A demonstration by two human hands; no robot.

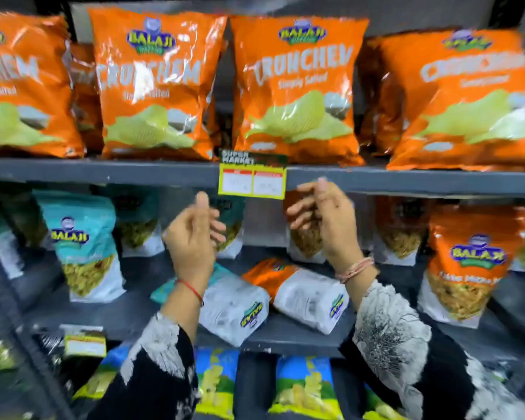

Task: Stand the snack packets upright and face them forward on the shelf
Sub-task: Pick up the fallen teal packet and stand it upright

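On the middle shelf (pixel 285 339) two snack packets lie flat with their white backs up: a teal one (pixel 234 307) and an orange one (pixel 306 295) beside it on the right. A teal packet (pixel 85 244) stands upright at the left, an orange packet (pixel 464 262) at the right. More packets stand further back, partly hidden by my hands. My left hand (pixel 191 237) and my right hand (pixel 328 219) hover above the fallen packets, fingers loosely curled and apart, holding nothing.
The top shelf carries a row of large orange chip bags (pixel 297 89), the rightmost one (pixel 467 101) leaning. A yellow price tag (pixel 252 180) hangs on the upper shelf edge just above my hands. Blue and yellow packets (pixel 306 386) fill the shelf below.
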